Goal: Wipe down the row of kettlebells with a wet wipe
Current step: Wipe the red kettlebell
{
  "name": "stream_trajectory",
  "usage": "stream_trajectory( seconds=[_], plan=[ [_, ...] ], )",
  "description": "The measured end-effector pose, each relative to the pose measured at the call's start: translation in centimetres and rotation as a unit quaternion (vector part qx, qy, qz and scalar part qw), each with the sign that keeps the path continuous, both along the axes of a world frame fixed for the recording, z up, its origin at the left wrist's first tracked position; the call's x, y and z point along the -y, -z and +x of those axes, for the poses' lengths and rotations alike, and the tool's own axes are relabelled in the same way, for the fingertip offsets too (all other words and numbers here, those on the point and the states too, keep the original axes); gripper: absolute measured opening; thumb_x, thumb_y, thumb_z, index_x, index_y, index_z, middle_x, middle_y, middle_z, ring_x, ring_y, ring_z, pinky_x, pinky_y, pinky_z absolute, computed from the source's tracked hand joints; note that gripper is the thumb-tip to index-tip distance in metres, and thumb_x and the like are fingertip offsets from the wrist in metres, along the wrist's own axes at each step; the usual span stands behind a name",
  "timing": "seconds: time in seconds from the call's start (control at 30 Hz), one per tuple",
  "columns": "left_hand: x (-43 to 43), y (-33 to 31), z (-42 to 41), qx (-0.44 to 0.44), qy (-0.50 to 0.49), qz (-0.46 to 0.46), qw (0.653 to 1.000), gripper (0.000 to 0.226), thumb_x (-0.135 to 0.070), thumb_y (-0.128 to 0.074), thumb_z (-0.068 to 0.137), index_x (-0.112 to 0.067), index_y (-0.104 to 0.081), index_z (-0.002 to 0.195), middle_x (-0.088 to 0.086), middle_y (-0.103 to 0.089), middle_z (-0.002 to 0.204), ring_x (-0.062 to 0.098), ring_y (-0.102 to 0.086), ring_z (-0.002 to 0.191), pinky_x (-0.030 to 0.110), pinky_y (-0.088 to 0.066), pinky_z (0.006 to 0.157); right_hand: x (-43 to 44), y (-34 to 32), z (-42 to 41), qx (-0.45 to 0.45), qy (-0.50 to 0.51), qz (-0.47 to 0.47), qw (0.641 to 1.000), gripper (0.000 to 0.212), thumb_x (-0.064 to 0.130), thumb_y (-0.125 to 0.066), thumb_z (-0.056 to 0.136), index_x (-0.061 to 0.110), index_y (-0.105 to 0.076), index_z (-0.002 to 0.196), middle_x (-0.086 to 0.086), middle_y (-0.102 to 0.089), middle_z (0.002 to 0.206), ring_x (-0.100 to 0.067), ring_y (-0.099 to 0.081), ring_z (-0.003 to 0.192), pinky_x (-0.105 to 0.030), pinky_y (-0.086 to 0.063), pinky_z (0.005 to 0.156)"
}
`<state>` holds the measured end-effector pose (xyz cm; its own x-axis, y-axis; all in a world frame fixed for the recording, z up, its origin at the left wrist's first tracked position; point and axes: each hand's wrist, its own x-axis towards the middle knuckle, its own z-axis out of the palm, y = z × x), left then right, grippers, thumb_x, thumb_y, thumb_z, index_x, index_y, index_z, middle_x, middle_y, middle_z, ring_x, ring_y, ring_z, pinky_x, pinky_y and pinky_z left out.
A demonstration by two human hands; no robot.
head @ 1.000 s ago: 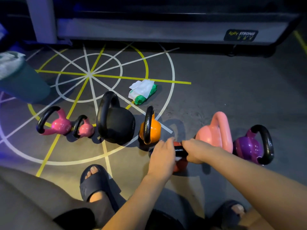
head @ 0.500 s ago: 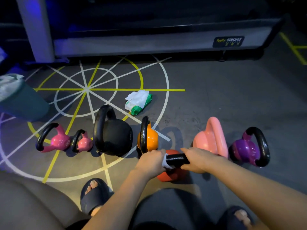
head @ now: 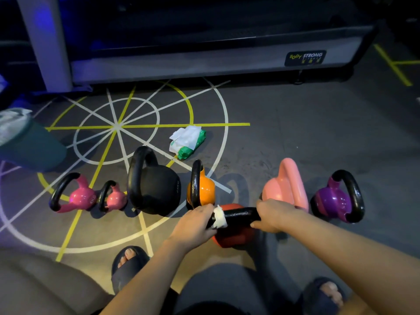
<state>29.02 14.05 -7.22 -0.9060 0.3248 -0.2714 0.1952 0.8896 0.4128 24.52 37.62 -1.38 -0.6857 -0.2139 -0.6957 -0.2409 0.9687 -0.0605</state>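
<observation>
A row of kettlebells stands on the gym floor: two small pink ones [head: 79,197] [head: 114,197], a big black one [head: 156,189], an orange one [head: 202,189], a salmon one [head: 284,189] and a purple one [head: 334,198]. A red kettlebell [head: 236,237] with a black handle sits nearer to me, out of the row. My left hand [head: 195,223] presses a white wet wipe [head: 219,217] around the left end of that handle. My right hand [head: 272,214] grips the handle's right end.
A green and white pack of wipes [head: 187,142] lies on the floor behind the row. A grey machine base [head: 204,60] runs along the back. A teal bin [head: 27,144] stands at the left. My sandalled feet [head: 128,264] are close below the kettlebells.
My left hand has slid along the red kettlebell's handle to its left end with the wipe, so the wipe and more of the black handle now show. The right hand kept its grip.
</observation>
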Motion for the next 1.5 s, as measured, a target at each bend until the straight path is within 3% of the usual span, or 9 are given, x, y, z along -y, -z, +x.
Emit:
stream_trajectory(
  seconds=[0.17, 0.43, 0.5, 0.67, 0.8, 0.97, 1.23, 1.4, 1.5],
  plan=[
    [0.5, 1.3, 1.7, 0.03, -0.062, 0.101, 0.992, 0.036, -0.036, -0.07, 0.091, -0.033, -0.043, 0.115, -0.013, -0.059, 0.105, 0.007, -0.059, 0.091, 0.029, -0.05, 0.077, 0.9, -0.9, 0.5, -0.03, 0.02, 0.064, 0.997, 0.055, 0.061, -0.055, 0.092, 0.017, -0.058, 0.125, -0.005, -0.061, 0.125, -0.031, -0.059, 0.116, -0.045, -0.051, 0.096],
    [1.2, 0.6, 3.3, 0.002, -0.092, 0.216, 0.972, 0.033, -0.047, -0.044, 0.105, -0.046, -0.048, 0.138, -0.03, -0.056, 0.13, -0.011, -0.053, 0.117, 0.011, -0.041, 0.095, 1.4, -1.3, 2.3, 0.115, 0.215, -0.002, 0.97, 0.06, 0.056, -0.041, 0.097, 0.006, -0.054, 0.127, -0.014, -0.07, 0.091, -0.03, -0.07, 0.077, -0.038, -0.058, 0.066],
    [1.3, 0.5, 3.2, -0.058, -0.165, 0.251, 0.952, 0.021, -0.037, -0.044, 0.107, -0.039, -0.059, 0.122, -0.02, -0.068, 0.108, -0.006, -0.061, 0.098, 0.027, -0.051, 0.085, 1.9, -1.2, 3.0, 0.185, 0.359, -0.119, 0.907, 0.052, 0.041, -0.041, 0.1, 0.001, -0.046, 0.133, -0.022, -0.068, 0.099, -0.036, -0.069, 0.091, -0.048, -0.058, 0.076],
    [1.8, -1.0, 0.4, -0.172, -0.297, 0.244, 0.907, 0.011, -0.021, -0.056, 0.102, -0.02, -0.053, 0.092, -0.002, -0.055, 0.074, 0.014, -0.054, 0.065, 0.038, -0.043, 0.057, 3.9, 0.2, 5.8, 0.194, 0.64, -0.379, 0.64, 0.041, 0.041, -0.049, 0.101, 0.004, -0.051, 0.12, -0.024, -0.071, 0.102, -0.035, -0.07, 0.096, -0.044, -0.058, 0.086],
    [2.2, -2.6, -2.2, -0.149, -0.32, 0.234, 0.906, 0.019, -0.013, -0.06, 0.096, -0.022, -0.049, 0.108, -0.007, -0.061, 0.095, 0.014, -0.059, 0.079, 0.033, -0.048, 0.066, 5.6, 1.2, 4.4, 0.177, 0.68, -0.413, 0.579, 0.061, 0.06, -0.059, 0.092, 0.007, -0.052, 0.122, -0.027, -0.066, 0.104, -0.036, -0.068, 0.094, -0.042, -0.06, 0.081],
    [2.4, -2.0, -6.6, -0.159, -0.171, 0.084, 0.969, 0.044, -0.007, -0.048, 0.095, -0.034, -0.049, 0.13, 0.0, -0.052, 0.124, 0.022, -0.055, 0.101, 0.041, -0.052, 0.08, 8.5, 2.4, 2.4, 0.129, 0.738, -0.405, 0.523, 0.043, 0.051, -0.069, 0.088, 0.015, -0.049, 0.095, -0.012, -0.061, 0.107, -0.037, -0.063, 0.1, -0.042, -0.055, 0.076],
    [1.7, 0.2, -12.0, -0.157, -0.036, -0.043, 0.986, 0.024, -0.015, -0.058, 0.091, -0.012, -0.073, 0.11, 0.007, -0.053, 0.121, 0.027, -0.05, 0.111, 0.043, -0.048, 0.087, 9.7, 4.8, -0.1, 0.025, 0.774, -0.331, 0.539, 0.058, 0.023, -0.081, 0.069, 0.001, -0.055, 0.117, -0.013, -0.062, 0.101, -0.032, -0.062, 0.086, -0.05, -0.059, 0.08],
    [1.7, 3.4, -12.2, -0.107, -0.045, 0.007, 0.993, 0.021, -0.005, -0.058, 0.086, -0.007, -0.078, 0.09, 0.009, -0.051, 0.146, 0.03, -0.034, 0.145, 0.043, -0.035, 0.115, 7.0, 4.2, 0.2, -0.029, 0.59, -0.263, 0.762, 0.063, 0.032, -0.077, 0.076, 0.004, -0.041, 0.12, -0.011, -0.063, 0.107, -0.032, -0.066, 0.096, -0.041, -0.056, 0.087],
    [0.8, 3.9, -12.3, -0.087, -0.183, 0.1, 0.974, 0.027, 0.001, -0.052, 0.089, -0.011, -0.074, 0.078, 0.001, -0.037, 0.16, 0.021, -0.025, 0.151, 0.038, -0.033, 0.118, 5.0, 3.7, 0.5, 0.01, 0.524, -0.35, 0.777, 0.036, 0.024, -0.067, 0.085, 0.013, -0.041, 0.108, -0.012, -0.068, 0.095, -0.019, -0.071, 0.066, -0.042, -0.062, 0.064]
  ],
)
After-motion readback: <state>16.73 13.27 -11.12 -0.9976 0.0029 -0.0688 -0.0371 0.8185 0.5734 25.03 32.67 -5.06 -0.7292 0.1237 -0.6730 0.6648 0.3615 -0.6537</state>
